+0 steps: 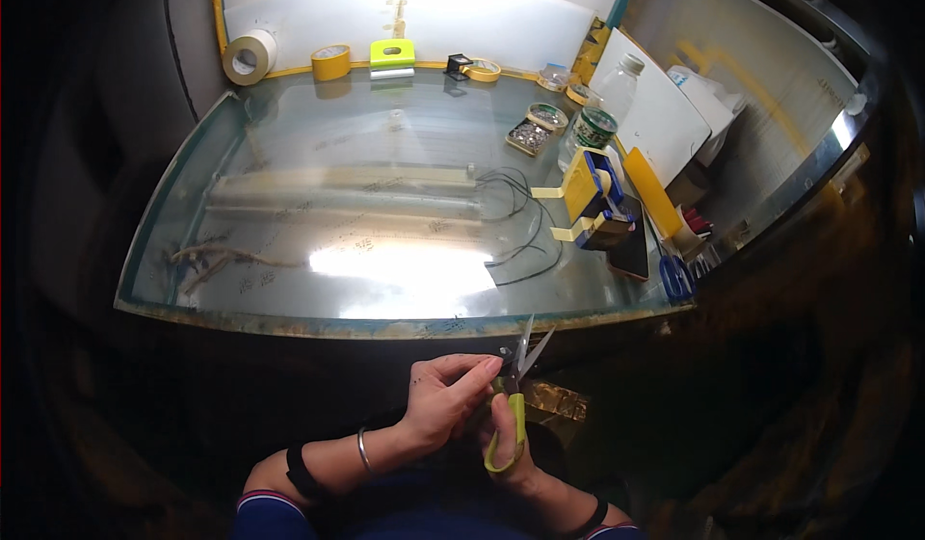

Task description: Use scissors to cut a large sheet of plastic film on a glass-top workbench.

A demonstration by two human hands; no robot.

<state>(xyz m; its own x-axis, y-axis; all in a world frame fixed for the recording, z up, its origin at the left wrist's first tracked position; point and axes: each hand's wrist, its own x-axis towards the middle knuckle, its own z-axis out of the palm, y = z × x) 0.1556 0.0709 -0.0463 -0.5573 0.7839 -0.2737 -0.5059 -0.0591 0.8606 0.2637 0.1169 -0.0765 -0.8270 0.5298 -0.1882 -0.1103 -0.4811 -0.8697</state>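
Observation:
In front of the table's near edge, my right hand (515, 468) grips a pair of scissors (519, 407) with yellow-green handles. Its blades are spread apart and point up and away from me. My left hand (445, 400) is closed beside it, thumb and forefinger pinched together at the base of the blades. A tiny dark piece with a shiny spot (505, 353) shows at those fingertips; what it is, I cannot make out. The left fingertips are close to the scissors, and whether they touch them is unclear.
Beyond my hands is a glass-topped table (289, 241) with glare on it. Two tape dispensers (590, 188), a lidded jar (594, 128), a clear bottle (621, 82) and blue-handled scissors (674, 278) stand right. Along the back are tape rolls (330, 62) and a green hole punch (392, 55).

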